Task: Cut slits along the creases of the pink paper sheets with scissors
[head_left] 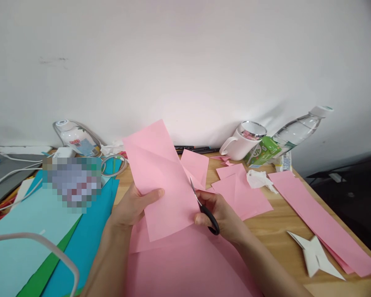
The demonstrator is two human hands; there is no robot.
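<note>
My left hand (139, 204) grips a creased sheet of pink paper (165, 177) by its left side, thumb on top. The sheet is held tilted above the table. In my right hand (216, 212) is a pair of scissors (208, 216) with black handles, its blade pointing up and left along the sheet's right edge. My right fingertips are at the sheet's lower right corner; whether they pinch it I cannot tell. Beneath both hands lies larger pink paper (185, 268). Cut pink pieces (238, 189) lie just beyond my right hand.
A folded white paper star (315, 253) and pink strips (321, 218) lie on the right. Behind stand a white mug (243, 142), a green carton (262, 152) and a leaning water bottle (299, 130). Coloured sheets (92, 235), a white cable (49, 243) and a white bottle (77, 138) occupy the left.
</note>
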